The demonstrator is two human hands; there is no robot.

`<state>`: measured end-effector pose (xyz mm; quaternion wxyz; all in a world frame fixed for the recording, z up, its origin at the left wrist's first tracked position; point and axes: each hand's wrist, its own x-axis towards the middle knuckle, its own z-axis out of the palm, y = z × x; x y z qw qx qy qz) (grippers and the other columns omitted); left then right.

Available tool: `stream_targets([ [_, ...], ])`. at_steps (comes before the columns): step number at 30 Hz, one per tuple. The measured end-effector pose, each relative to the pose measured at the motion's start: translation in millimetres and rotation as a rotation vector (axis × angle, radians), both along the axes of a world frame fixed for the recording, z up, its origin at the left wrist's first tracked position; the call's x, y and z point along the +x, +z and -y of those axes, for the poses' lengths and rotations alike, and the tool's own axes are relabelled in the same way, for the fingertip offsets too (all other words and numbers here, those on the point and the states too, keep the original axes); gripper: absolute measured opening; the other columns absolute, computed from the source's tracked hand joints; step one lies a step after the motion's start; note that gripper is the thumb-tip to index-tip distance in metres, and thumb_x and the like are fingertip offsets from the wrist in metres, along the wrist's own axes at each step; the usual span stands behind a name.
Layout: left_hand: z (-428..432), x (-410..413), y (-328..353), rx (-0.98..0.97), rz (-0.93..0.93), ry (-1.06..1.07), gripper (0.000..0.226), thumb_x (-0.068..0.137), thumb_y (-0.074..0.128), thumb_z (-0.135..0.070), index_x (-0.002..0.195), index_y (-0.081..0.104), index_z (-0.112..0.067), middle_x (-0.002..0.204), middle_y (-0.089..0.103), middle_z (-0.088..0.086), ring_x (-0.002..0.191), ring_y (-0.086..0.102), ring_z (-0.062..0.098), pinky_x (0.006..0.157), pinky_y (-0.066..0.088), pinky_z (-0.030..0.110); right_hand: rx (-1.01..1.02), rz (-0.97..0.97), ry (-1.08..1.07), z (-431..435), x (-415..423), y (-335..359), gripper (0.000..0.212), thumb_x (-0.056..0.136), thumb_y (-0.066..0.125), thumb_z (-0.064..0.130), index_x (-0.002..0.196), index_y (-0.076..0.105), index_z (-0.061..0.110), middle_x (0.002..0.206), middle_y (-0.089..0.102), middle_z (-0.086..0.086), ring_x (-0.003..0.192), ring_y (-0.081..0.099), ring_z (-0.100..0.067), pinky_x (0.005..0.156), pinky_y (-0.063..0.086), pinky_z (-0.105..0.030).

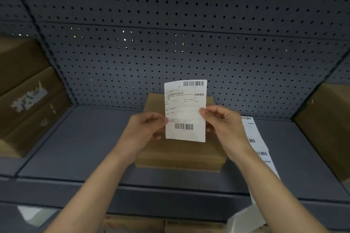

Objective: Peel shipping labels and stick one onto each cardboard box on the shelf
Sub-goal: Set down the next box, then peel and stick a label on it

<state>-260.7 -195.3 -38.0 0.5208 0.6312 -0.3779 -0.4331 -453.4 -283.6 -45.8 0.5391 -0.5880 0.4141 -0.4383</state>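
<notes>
Both hands (145, 128) pinch upright label (185, 109), long axis vertical.

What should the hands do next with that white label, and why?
Probably lower the label onto the cardboard box and press it flat: the left hand and right hand pinch its side edges over that box, whose visible top looks bare.

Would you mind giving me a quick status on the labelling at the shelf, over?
Left hand and right hand pinch one shipping label by its side edges, upright. Held over the cardboard box, not yet stuck. Nothing in the way.
</notes>
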Motion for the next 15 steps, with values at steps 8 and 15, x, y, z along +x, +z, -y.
stream_targets([
  [8, 4, 15, -4, 0.013, 0.108, -0.018, 0.011, 0.091, 0.070, -0.021, 0.094, 0.074, -0.012, 0.092, 0.078, -0.003, 0.086, 0.070, 0.014, 0.077, 0.054, 0.032, 0.098, 0.016, 0.028, 5, 5, -4, 0.015, 0.091, 0.069, 0.018, 0.100, 0.073, 0.006, 0.095, 0.077, -0.008, 0.088, 0.070, -0.030, 0.071, 0.053, -0.037],
  [15, 18, 32, -3, 0.007, 0.227, -0.110, 0.004, 0.088, 0.073, -0.017, 0.090, 0.074, -0.015, 0.084, 0.076, 0.002, 0.068, 0.065, 0.008, 0.063, 0.050, 0.025, 0.201, -0.112, 0.128, 12, 4, -3, 0.030, 0.079, 0.081, 0.010, 0.107, 0.070, 0.010, 0.100, 0.077, -0.003, 0.095, 0.072, -0.020, 0.061, 0.047, -0.022],
])
